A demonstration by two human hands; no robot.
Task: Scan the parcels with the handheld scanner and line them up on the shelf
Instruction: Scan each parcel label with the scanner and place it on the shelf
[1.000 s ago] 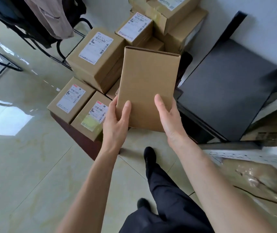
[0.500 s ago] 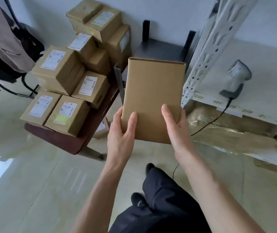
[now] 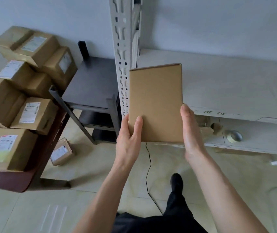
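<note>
I hold a plain brown cardboard parcel [image 3: 155,101] upright in front of me, its blank face towards me. My left hand [image 3: 128,137] grips its lower left corner and my right hand [image 3: 190,132] presses its lower right edge. The parcel hangs over the front edge of the pale shelf [image 3: 227,84], just right of the shelf's perforated grey post [image 3: 122,52]. The scanner is out of sight; only a thin black cable [image 3: 149,167] runs down across the floor.
Several labelled parcels [image 3: 31,113] are stacked on a dark red table [image 3: 8,180] at the left. A small black rack [image 3: 92,86] stands between table and shelf. One small parcel [image 3: 61,153] lies on the floor. A tape roll [image 3: 234,136] sits on the lower shelf.
The view has swung right from the parcel pile to the shelf. Both hands have carried the parcel along, and it now sits over the shelf's front edge. The scanner has dropped out of view.
</note>
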